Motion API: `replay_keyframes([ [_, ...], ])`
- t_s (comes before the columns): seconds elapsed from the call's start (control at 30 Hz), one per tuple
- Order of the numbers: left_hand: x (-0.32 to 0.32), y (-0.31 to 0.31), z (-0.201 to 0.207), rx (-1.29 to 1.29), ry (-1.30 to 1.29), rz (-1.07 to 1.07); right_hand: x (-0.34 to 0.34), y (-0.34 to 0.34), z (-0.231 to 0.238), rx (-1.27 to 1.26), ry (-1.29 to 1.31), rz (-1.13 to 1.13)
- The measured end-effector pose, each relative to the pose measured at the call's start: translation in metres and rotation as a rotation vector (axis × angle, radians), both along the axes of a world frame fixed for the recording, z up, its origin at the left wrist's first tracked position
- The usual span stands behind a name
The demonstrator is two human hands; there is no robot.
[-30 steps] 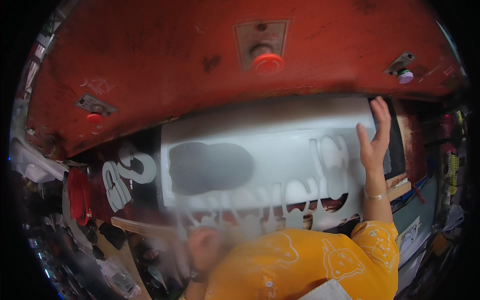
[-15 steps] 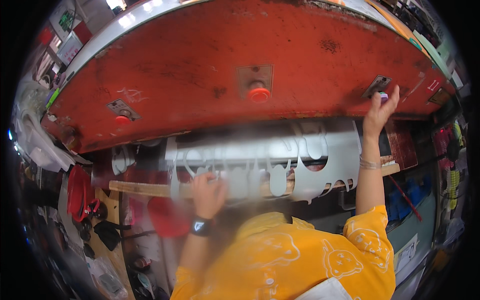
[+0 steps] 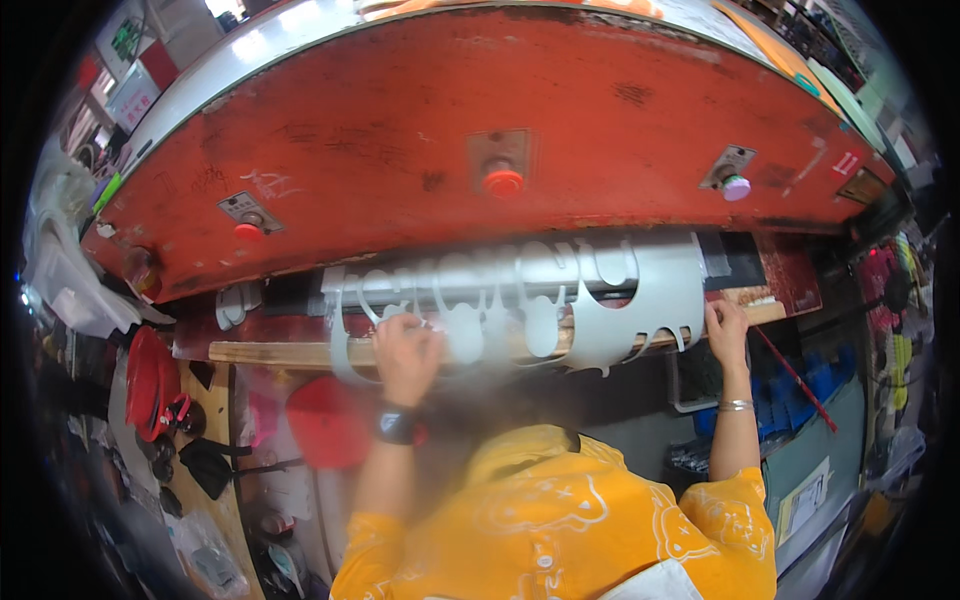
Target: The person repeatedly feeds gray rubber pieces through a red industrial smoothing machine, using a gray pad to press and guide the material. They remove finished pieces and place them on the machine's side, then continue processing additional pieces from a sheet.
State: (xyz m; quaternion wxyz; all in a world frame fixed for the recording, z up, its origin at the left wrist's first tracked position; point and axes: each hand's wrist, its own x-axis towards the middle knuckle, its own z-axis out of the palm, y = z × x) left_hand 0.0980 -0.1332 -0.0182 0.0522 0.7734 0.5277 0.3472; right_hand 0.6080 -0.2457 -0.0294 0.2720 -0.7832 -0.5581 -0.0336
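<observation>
A thin pale grey sheet [image 3: 640, 310] with large rounded cut-outs lies partly under the red machine and hangs over a wooden strip [image 3: 280, 353] along its front. My left hand [image 3: 405, 355] is closed on the near part of this sheet, left of its middle, fingers bent and a dark band on the wrist. Just past the sheet's right edge, my right hand [image 3: 727, 332] has its fingers curled over the strip's right end. The red machine front [image 3: 370, 150] carries a red button [image 3: 503, 180] in the middle, another red button [image 3: 248, 230] at left and a pale purple button [image 3: 736, 187] at right.
Several loose grey pieces [image 3: 237, 303] lie left of the sheet. Below the strip are a red stool-like thing [image 3: 325, 420] and blue material [image 3: 785, 400]. A thin red rod [image 3: 795, 380] slants down at right. A red bag-like item [image 3: 150, 380] hangs at far left.
My right hand has left the purple button and come down to the wooden strip by the sheet's right edge. My left hand stays at the sheet, slightly shifted. The whole view has moved a little.
</observation>
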Motion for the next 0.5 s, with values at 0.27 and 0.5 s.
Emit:
replay_keyframes([
  [0.27,0.001,-0.009,-0.009,0.038,0.005,0.008,-0.02,-0.01,0.017,-0.134,0.088,-0.006],
  [0.5,-0.003,-0.059,-0.013,0.003,-0.014,0.001,-0.057,0.02,0.102,-0.418,-0.053,-0.047],
])
